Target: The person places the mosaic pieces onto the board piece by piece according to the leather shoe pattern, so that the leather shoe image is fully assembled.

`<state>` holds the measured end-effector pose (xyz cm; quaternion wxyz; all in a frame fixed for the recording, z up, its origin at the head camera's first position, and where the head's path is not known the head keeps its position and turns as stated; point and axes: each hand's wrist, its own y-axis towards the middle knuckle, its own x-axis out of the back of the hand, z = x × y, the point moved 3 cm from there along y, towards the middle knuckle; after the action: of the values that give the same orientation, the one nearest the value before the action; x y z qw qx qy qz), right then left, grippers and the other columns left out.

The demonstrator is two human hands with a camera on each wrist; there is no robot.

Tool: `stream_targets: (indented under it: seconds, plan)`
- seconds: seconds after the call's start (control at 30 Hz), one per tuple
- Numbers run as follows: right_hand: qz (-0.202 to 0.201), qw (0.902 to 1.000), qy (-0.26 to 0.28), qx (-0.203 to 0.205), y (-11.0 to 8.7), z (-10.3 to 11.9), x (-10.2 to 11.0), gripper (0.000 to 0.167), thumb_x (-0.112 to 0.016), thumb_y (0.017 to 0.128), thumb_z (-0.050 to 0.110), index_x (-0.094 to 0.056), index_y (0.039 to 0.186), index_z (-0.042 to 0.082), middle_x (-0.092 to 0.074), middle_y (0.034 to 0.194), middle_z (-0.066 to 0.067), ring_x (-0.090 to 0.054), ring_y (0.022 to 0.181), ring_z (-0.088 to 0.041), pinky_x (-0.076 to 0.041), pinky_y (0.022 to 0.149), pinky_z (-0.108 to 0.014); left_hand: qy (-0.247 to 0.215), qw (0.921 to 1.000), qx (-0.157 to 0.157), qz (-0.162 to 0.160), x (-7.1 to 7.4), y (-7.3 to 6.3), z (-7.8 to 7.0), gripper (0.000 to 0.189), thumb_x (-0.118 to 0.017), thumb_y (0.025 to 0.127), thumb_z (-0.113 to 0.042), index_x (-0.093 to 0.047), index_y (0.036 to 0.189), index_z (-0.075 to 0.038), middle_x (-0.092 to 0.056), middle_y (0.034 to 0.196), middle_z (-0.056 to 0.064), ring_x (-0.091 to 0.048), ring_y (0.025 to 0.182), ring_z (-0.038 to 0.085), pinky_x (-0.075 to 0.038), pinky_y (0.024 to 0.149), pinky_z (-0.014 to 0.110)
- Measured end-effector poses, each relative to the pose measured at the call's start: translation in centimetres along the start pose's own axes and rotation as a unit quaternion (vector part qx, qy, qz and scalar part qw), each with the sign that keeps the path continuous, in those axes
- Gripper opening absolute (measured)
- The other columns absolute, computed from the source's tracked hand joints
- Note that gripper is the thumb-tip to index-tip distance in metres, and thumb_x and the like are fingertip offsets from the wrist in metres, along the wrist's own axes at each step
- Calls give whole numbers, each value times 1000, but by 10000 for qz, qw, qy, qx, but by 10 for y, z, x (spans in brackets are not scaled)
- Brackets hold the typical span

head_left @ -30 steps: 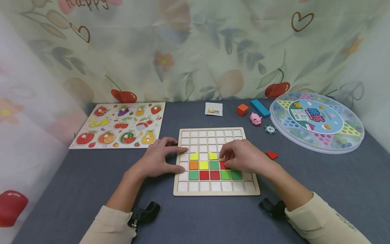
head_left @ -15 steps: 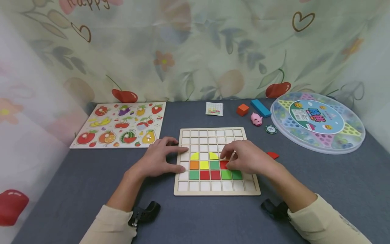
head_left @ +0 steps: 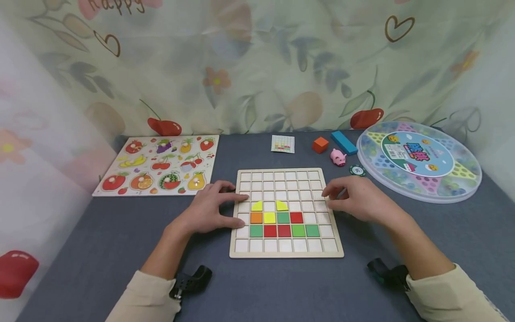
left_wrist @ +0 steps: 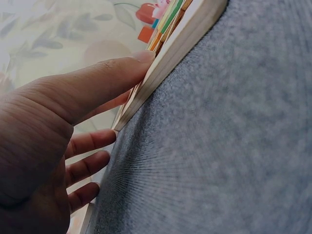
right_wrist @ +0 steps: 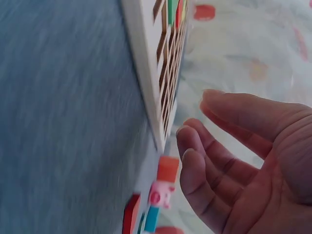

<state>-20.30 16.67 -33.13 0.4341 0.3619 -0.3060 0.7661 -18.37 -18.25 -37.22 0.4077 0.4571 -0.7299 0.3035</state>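
A wooden grid board (head_left: 286, 255) lies on the table, with two rows of coloured squares and two yellow rounded pieces (head_left: 282, 206) above them. At the right end of the upper row is a red square (head_left: 296, 218). My left hand (head_left: 208, 209) rests at the board's left edge, thumb and index finger stretched onto the rim. Over the right edge, my right hand (head_left: 356, 199) hovers with loosely bent fingers and nothing between them. A loose red piece (right_wrist: 130, 214) lies on the table in the right wrist view; the hand hides it in the head view.
Behind the board lie a small pattern card (head_left: 283, 144), an orange cube (head_left: 320, 145), a blue block (head_left: 344, 142), a pink pig (head_left: 338, 157) and a chip (head_left: 356, 170). A fruit puzzle board (head_left: 157, 166) is at left, a round game box (head_left: 418, 188) at right.
My right hand has come off the red square in the upper row and moved right, past the board's edge. The red square stays in its cell. My left hand has not moved.
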Motion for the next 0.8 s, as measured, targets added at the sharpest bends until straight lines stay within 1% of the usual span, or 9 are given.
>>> stream_targets:
  seconds: [0.23,0.33,0.47,0.6,0.7,0.8]
  plan:
    - [-117,9989,-307,-319,-8,-25,8,26,-77,92,18,-74,116,8,-71,107,-9,-62,93,-24,-52,75,-34,-5,10000,-21,-14,-1,0,0,65,-83,82,-52,-66,141,-32,-47,149,9,-40,132,33,-36,107,59]
    - [-158,9982,-450,-353,-11,-36,10,26,-77,91,15,-74,115,6,-71,103,-10,-62,91,-24,-53,76,-38,-5,10000,-22,-14,0,0,0,65,-83,82,-52,-66,141,-32,-47,149,9,-40,132,33,-36,107,59]
    - [-131,9963,-680,-502,-13,-46,13,25,-76,90,12,-73,113,3,-68,93,-9,-58,83,-23,-48,71,-37,-14,10000,-7,-11,0,0,0,65,-83,82,-52,-66,141,-31,-47,149,9,-40,132,34,-36,107,59]
    - [-26,9945,-794,-686,-13,-51,14,24,-75,89,11,-72,110,1,-61,84,-7,-53,76,-22,-41,65,-33,-17,10000,20,2,0,-1,0,66,-84,82,-51,-65,142,-31,-47,149,10,-40,132,34,-36,107,59]
    - [16,9941,-806,-726,-12,-52,14,20,-76,88,11,-71,106,1,-60,81,-6,-53,74,-21,-41,64,-33,-15,10000,29,9,0,-1,0,65,-83,82,-51,-65,142,-31,-47,149,10,-40,132,34,-36,108,59]
    - [-28,9945,-775,-702,-11,-51,14,16,-77,87,11,-69,99,4,-60,81,-6,-53,73,-21,-41,64,-33,-14,10000,25,7,0,-1,0,65,-83,82,-51,-66,141,-31,-47,149,9,-40,132,34,-36,108,59]
